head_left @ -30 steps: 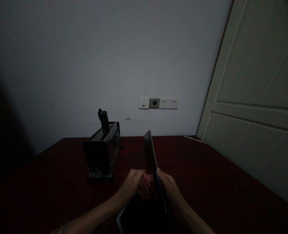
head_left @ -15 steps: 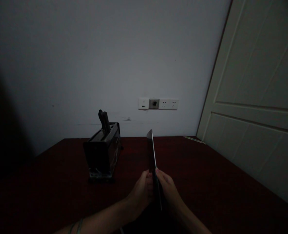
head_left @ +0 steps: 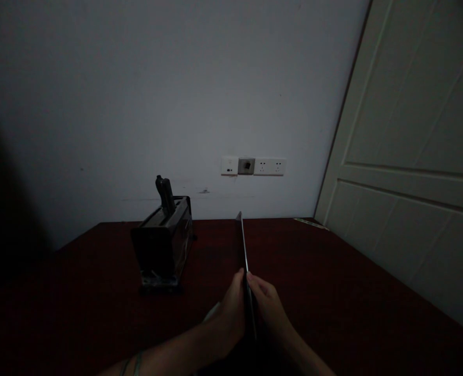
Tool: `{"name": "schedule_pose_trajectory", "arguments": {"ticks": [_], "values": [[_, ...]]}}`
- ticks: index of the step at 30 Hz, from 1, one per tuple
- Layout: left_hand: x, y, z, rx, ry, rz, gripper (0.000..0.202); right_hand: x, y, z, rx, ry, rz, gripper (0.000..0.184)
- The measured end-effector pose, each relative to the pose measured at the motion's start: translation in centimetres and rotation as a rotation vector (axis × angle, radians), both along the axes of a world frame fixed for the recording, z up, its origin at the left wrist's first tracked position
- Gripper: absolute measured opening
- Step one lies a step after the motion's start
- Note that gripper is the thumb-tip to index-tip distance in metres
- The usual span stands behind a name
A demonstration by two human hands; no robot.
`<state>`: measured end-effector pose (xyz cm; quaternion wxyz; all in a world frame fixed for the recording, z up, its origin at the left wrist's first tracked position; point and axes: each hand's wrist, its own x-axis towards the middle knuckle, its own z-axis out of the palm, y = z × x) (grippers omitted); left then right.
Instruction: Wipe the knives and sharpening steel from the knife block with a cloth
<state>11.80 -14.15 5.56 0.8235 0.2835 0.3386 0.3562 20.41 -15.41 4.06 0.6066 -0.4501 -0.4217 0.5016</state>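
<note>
A thin, flat, dark object with a bright edge (head_left: 244, 241) stands upright, edge-on to me, pointing away over the table; its faces hardly show, so I cannot tell its kind. My right hand (head_left: 269, 303) grips its right side, thumb along the edge. My left hand (head_left: 231, 313) is closed against its left side, with the fingers mostly hidden. A small pale thing, perhaps cloth (head_left: 211, 312), shows beside the left wrist. To the left stands a black slotted holder (head_left: 158, 256) with dark handles (head_left: 165, 193) sticking up from its top.
The dark red table (head_left: 325, 282) reaches back to a grey wall (head_left: 176, 94) with a row of sockets (head_left: 269, 166). A pale panelled door (head_left: 407, 146) borders the right side. A flat strip (head_left: 310, 224) lies at the table's back right edge. The light is dim.
My left hand has shifted up and closer against the flat object, turning so its fingers are hidden. The pale thing has come into view beside the wrist. The object has swung slightly left.
</note>
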Motion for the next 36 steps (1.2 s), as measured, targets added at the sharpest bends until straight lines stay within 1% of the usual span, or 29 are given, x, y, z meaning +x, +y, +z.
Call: {"name": "schedule_pose_trajectory", "arguments": {"ticks": [3,6,9,11,14,16,18,20,21,23,26,29,32,34,36], "values": [[0.0,-0.1,-0.1,-0.033,0.073,0.055,0.048,0.1,0.0,0.0,-0.004,-0.045,-0.013,0.046],[-0.1,-0.1,0.0,-0.057,0.144,0.027,0.055,0.1,0.0,0.1,-0.073,-0.111,-0.005,0.049],[-0.4,0.2,-0.1,-0.061,0.203,-0.009,0.06,-0.1,0.0,0.3,-0.12,-0.133,0.044,0.049],[-0.7,0.5,0.0,-0.056,0.205,-0.061,0.062,-0.2,-0.1,0.4,-0.153,-0.082,0.088,0.048],[-1.2,1.1,0.3,-0.067,0.152,-0.177,0.064,-0.2,-0.2,0.3,-0.202,0.084,0.161,0.047],[-1.4,1.4,0.6,-0.087,0.149,-0.209,0.066,0.3,-0.3,0.2,-0.192,0.187,0.223,0.047],[-1.6,1.5,1.0,-0.106,0.15,-0.231,0.068,1.2,-0.3,-0.1,-0.178,0.243,0.27,0.05],[-1.8,1.6,1.4,-0.108,0.115,-0.257,0.069,2.4,-0.5,-0.5,-0.177,0.231,0.262,0.055],[-1.9,1.6,1.7,-0.108,0.087,-0.269,0.07,3.0,-0.7,-0.6,-0.178,0.204,0.231,0.056],[-2.1,1.6,2.0,-0.111,0.035,-0.279,0.071,4.1,-1.2,-1.0,-0.167,0.091,0.152,0.055],[-2.5,1.7,2.4,-0.125,-0.053,-0.305,0.072,5.1,-2.0,-1.2,-0.08,-0.233,0.1,0.044],[-3.0,1.8,2.3,-0.139,-0.154,-0.338,0.075,4.9,-2.8,-0.9,0.029,-0.609,0.146,0.03],[-3.5,2.0,1.9,-0.155,-0.242,-0.376,0.076,4.2,-3.6,0.1,0.099,-0.898,0.208,0.023],[-3.8,2.1,1.7,-0.154,-0.29,-0.401,0.077,3.7,-4.2,0.9,0.14,-1.009,0.283,0.025],[-4.1,2.1,1.6,-0.14,-0.327,-0.412,0.077,3.4,-4.6,1.5,0.187,-1.052,0.356,0.03]]}}
